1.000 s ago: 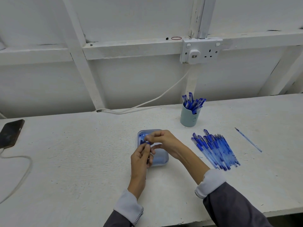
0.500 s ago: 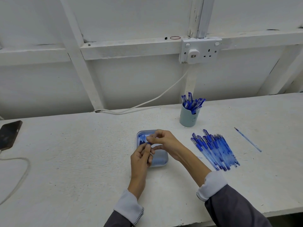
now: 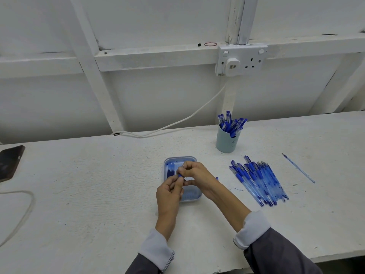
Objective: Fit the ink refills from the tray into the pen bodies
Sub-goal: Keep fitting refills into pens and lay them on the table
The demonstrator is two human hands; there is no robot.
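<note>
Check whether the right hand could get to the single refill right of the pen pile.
Probably yes: nothing stands over the refill, and only the low pen pile lies between. But the right hand and left hand both pinch a pen above the tray.

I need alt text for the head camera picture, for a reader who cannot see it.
The left hand and right hand pinch a blue pen over a small blue tray on a white table. To the right lie a pile of pens and one loose refill; a cup of pens stands behind.
</note>
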